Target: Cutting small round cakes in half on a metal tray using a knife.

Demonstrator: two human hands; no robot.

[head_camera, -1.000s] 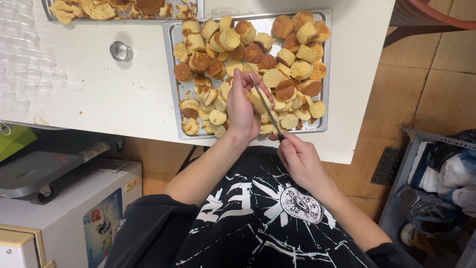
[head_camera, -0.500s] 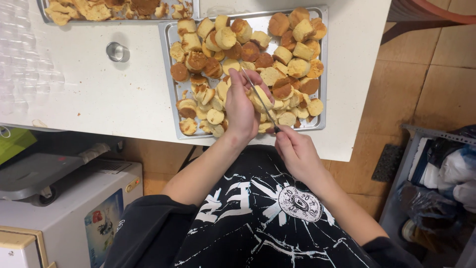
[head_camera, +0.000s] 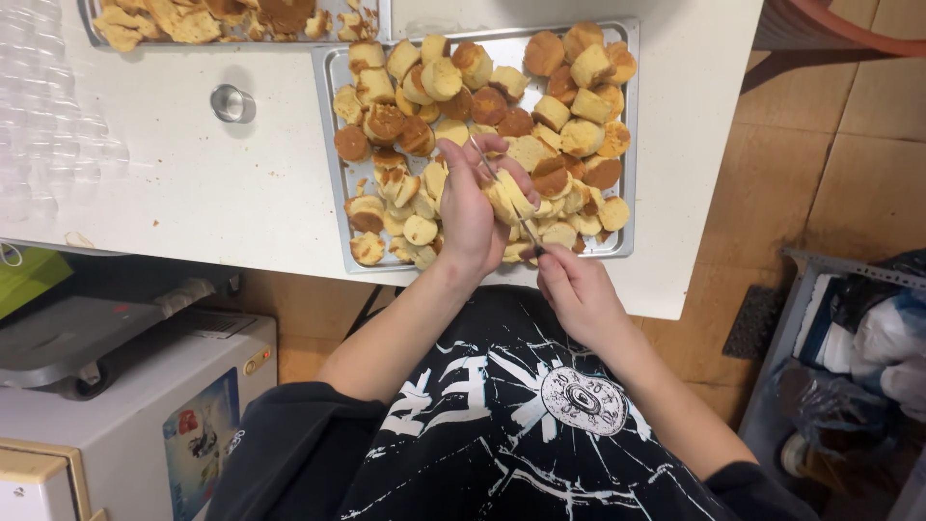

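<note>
Slicing continues: left hand (head_camera: 468,217) still grips cake round (head_camera: 508,198); right hand (head_camera: 577,294) apparently drives knife (head_camera: 506,198) deeper.

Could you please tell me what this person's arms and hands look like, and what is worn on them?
Both forearms are bare; the left hand and right hand wear no gloves, rings or watch that I can see. Short black sleeves end near the elbows, part of a black shirt with a white cracked-line print and a round emblem.

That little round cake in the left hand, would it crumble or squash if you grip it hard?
Probably. The round cake looks soft and spongy where the knife cuts it, so it likely squashes. Crumbs on the tray suggest it sheds. It seems light: the left hand cradles it loosely.
</note>
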